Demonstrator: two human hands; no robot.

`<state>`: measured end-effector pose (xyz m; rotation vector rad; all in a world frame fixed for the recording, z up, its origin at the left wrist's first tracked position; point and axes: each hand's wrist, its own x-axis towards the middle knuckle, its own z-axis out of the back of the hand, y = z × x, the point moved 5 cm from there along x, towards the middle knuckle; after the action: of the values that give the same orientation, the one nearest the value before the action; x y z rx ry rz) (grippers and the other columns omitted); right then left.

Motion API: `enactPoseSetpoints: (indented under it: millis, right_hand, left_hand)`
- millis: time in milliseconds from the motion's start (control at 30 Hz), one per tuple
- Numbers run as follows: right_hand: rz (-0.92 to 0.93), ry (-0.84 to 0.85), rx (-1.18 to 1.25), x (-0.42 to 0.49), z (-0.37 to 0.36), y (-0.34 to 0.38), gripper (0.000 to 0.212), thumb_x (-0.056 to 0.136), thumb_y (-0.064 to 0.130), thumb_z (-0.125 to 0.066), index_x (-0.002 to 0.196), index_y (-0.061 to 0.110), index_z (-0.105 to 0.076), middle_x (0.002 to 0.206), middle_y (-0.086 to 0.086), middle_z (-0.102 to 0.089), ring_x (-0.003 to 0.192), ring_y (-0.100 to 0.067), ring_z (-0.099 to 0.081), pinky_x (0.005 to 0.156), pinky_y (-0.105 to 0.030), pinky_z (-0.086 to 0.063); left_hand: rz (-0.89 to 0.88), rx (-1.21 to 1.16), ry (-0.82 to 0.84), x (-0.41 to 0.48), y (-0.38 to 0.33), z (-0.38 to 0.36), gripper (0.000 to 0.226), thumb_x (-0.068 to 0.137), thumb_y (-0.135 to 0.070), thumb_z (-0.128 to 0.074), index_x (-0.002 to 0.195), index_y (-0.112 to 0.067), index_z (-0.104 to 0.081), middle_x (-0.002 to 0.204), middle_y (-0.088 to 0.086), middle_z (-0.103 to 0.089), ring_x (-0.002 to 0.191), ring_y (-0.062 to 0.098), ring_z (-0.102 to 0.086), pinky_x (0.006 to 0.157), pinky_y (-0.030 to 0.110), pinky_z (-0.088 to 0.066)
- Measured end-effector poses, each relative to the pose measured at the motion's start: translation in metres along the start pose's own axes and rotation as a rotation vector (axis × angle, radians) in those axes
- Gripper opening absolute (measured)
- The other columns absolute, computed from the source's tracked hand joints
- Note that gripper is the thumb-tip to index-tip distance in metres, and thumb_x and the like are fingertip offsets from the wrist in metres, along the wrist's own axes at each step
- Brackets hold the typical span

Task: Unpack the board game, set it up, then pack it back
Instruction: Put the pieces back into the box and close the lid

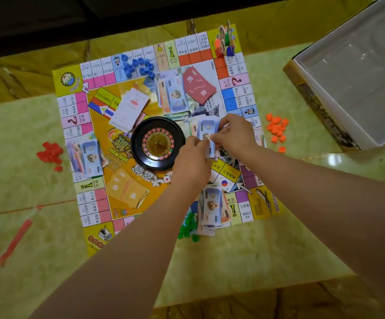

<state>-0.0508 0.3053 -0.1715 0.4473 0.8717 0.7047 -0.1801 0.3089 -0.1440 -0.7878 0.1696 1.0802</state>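
Evidently money-sorting, dealing or gathering unclear | left hand point(192, 157) and right hand point(234, 134) were together, both pinching the banknote stack point(206, 131) just right of the roulette wheel point(157, 143), over the board point(264, 203) | next move likely needed one note peeled cleanly.

On my feed right now: two bare hands, the left hand point(192, 162) and the right hand point(235, 134), both plain. Behind them the left forearm point(141, 226) and the right forearm point(313, 180) are long, smooth and uncovered, right down to the near edge.
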Motion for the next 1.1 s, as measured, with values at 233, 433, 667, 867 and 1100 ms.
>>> enactPoseSetpoints:
  millis: [233, 433, 667, 867, 1100]
  right_hand:
    - [0.149, -0.059, 0.008, -0.004, -0.003, -0.004, 0.030, 0.087, 0.000, -0.056, 0.114, 0.012, -0.063, 0.103, -0.004, -0.055, 0.078, -0.011, -0.053, 0.074, -0.021, -0.044]
    - [0.170, 0.108, -0.046, -0.015, -0.006, -0.002, 0.036, 0.092, 0.002, -0.051, 0.125, 0.011, -0.062, 0.121, -0.010, -0.046, 0.094, -0.016, -0.055, 0.089, -0.021, -0.042]
    - [0.205, 0.022, 0.037, -0.042, 0.024, -0.028, 0.027, 0.095, 0.007, -0.047, 0.111, 0.015, -0.067, 0.116, -0.007, -0.061, 0.097, -0.019, -0.059, 0.087, -0.032, -0.048]
    - [0.140, 0.028, 0.150, -0.091, 0.059, -0.076, 0.023, 0.084, -0.001, -0.052, 0.085, 0.016, -0.068, 0.075, 0.010, -0.061, 0.062, 0.001, -0.050, 0.061, -0.017, -0.039]
    - [-0.031, -0.242, 0.004, -0.162, 0.086, -0.173, 0.024, 0.081, 0.001, -0.053, 0.098, 0.014, -0.064, 0.110, -0.002, -0.054, 0.085, -0.018, -0.058, 0.075, -0.027, -0.039]
  left_hand:
    - [-0.010, 0.227, 0.037, 0.006, 0.003, -0.003, 0.047, 0.097, -0.016, -0.045, 0.144, -0.015, -0.039, 0.141, 0.010, -0.035, 0.120, 0.031, -0.041, 0.094, 0.043, -0.043]
    - [0.009, 0.326, 0.068, 0.007, 0.001, 0.002, 0.049, 0.098, -0.022, -0.043, 0.146, -0.019, -0.033, 0.145, 0.007, -0.035, 0.126, 0.030, -0.035, 0.097, 0.041, -0.039]
    - [0.028, 0.339, -0.002, -0.023, -0.020, -0.002, 0.049, 0.097, -0.018, -0.045, 0.145, -0.018, -0.035, 0.158, 0.009, -0.018, 0.139, 0.031, -0.025, 0.104, 0.044, -0.034]
    - [-0.052, 0.225, 0.098, -0.061, -0.069, -0.041, 0.033, 0.095, -0.013, -0.045, 0.125, -0.012, -0.058, 0.122, 0.012, -0.055, 0.113, 0.031, -0.051, 0.084, 0.041, -0.045]
    - [-0.285, 0.392, 0.346, -0.102, -0.106, -0.125, 0.044, 0.092, -0.014, -0.048, 0.135, -0.020, -0.051, 0.138, 0.003, -0.050, 0.128, 0.026, -0.044, 0.098, 0.039, -0.042]
